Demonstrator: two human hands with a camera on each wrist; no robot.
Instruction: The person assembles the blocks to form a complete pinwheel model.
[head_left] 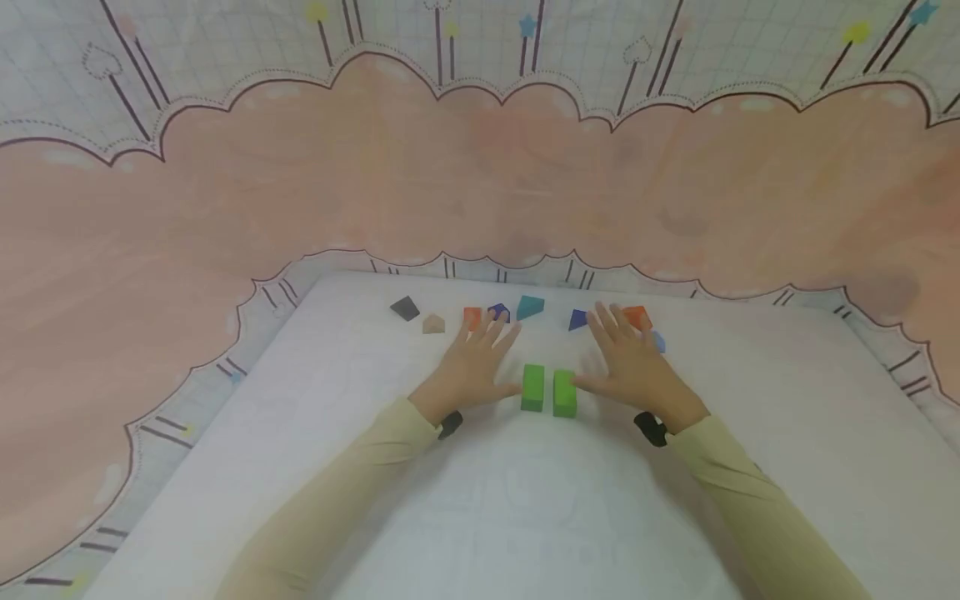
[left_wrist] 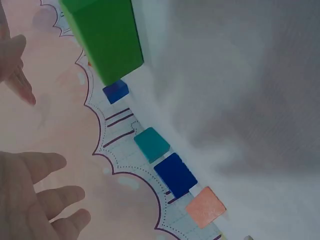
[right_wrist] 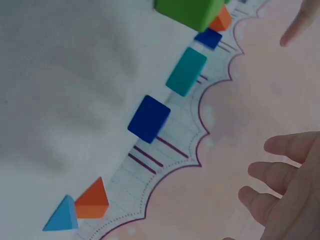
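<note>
Two green rectangular blocks stand side by side on the white table with a narrow gap: a left one and a right one. My left hand is spread flat to their left, its thumb tip right at the left block's side. On the other side my right hand has its fingers spread too, with the thumb tip at the right block's edge. Neither hand grips anything. In the left wrist view one green block looms large at the top; in the right wrist view a green block shows at the top edge.
Along the table's far side lie a dark grey block, a beige block, an orange-red block, a dark blue block, a teal block, a blue block, an orange block and a light blue block.
</note>
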